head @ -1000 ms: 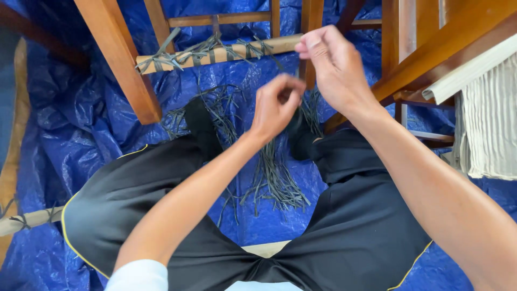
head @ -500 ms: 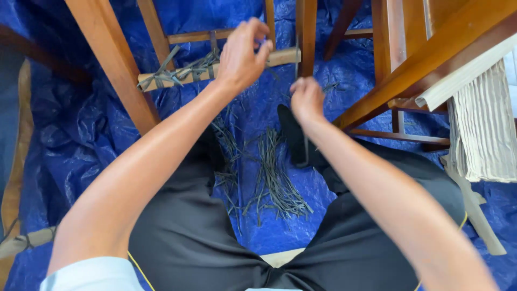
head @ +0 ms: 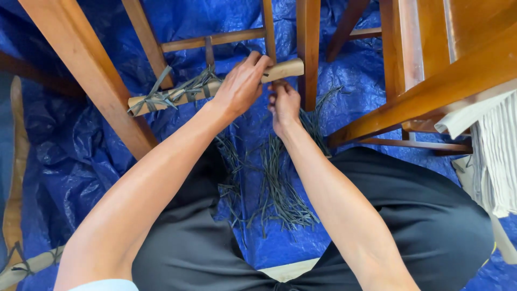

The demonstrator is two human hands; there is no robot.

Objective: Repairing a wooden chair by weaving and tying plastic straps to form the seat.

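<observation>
Here the left hand (head: pixel 243 86) lies over a pale wooden rail (head: pixel 215 87) of a chair frame, fingers curled down across its top so that it grips the rail near the middle. The right hand (head: pixel 284 105) sits just below and to the right, fingers pinched together under the rail; it seems to hold the end of a dark strand, though the strand itself is too thin to make out between the fingertips. On the rail's left part a few turns of grey-green cord (head: pixel 175 92) are already wrapped and knotted, with loose ends sticking out near the slanted chair leg (head: pixel 91 81). The stretch from the hands to the upright post (head: pixel 308 48) is still bare wood, so the binding looks only begun, with most of the rail left to cover. A loose heap of cut strands (head: pixel 280 188) lies on the blue tarp (head: pixel 64 161) spread over the floor, between the person's knees and well within reach. To the right, a striped cloth (head: pixel 498 156) hangs off another piece of furniture.
</observation>
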